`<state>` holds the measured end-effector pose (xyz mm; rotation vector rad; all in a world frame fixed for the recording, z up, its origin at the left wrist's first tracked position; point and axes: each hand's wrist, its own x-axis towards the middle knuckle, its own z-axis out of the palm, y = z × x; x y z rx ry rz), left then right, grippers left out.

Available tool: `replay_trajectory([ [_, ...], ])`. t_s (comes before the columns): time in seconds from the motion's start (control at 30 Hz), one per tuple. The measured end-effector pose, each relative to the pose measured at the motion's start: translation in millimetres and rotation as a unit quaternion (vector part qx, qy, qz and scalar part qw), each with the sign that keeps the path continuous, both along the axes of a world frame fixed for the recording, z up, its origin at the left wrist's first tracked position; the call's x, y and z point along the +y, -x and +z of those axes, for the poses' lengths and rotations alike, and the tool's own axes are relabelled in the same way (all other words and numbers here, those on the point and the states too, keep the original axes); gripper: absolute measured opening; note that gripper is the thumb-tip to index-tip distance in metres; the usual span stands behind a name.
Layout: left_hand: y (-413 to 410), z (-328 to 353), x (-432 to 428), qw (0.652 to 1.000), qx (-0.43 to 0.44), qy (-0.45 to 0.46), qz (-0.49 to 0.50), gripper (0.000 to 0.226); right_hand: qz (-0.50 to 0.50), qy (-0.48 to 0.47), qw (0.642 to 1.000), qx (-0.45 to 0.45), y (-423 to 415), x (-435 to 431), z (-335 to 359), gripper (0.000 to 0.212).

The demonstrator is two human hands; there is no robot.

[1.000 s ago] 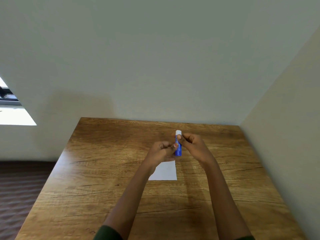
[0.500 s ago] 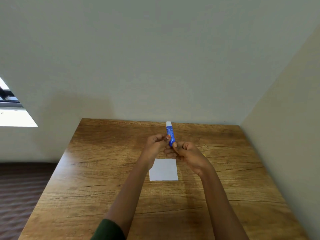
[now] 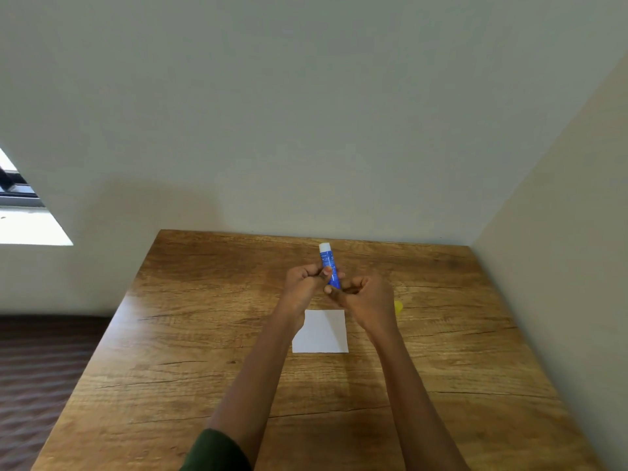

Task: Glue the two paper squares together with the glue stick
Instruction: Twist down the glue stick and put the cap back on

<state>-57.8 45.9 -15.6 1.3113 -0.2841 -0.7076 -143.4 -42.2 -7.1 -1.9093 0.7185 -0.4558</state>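
Left hand (image 3: 302, 283) is up above the table, fingers curled tight around the glue stick (image 3: 329, 265), thumb laid across the blue barrel. Right hand (image 3: 368, 300) is right against it, fingertips curled in around the stick's lower end, so both hands are clamped on the same tube. The stick stands nearly upright, white end on top, held in the air over the far half of the table. Just below the hands, a white paper square (image 3: 323, 334) lies flat on the wooden table (image 3: 204, 334), its left corner hidden by the left forearm. A small yellow thing (image 3: 398, 306) peeks out at the right hand's outer edge; can't tell what it is. A dark green sleeve (image 3: 214, 452) shows at the bottom.
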Motion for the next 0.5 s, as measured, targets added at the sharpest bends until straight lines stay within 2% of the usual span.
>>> replay_trajectory([
  [0.07, -1, 2, 2, 1.000, 0.010, 0.000, 0.004, 0.017, -0.007, 0.011, 1.000, -0.001, 1, 2, 0, 0.027],
  [0.13, -2, 6, 4, 1.000, 0.015, -0.003, -0.005, 0.019, 0.033, -0.092, 0.995, 0.019, 3, -2, 5, 0.031],
  [0.2, -3, 6, 7, 1.000, 0.007, -0.015, -0.014, 0.021, 0.094, -0.228, 0.968, 0.043, 6, -6, 10, 0.029],
  [0.27, -3, 4, 7, 1.000, -0.001, -0.025, -0.017, 0.020, 0.125, -0.289, 0.948, 0.041, 7, -10, 11, 0.030],
  [0.4, -2, 6, 6, 0.999, -0.005, -0.034, -0.026, 0.018, 0.098, -0.272, 0.957, 0.012, 8, -6, 8, 0.022],
  [0.5, 0, 9, 5, 0.998, -0.022, -0.042, -0.031, 0.016, 0.046, -0.166, 0.985, 0.010, 8, -5, 7, 0.018],
])
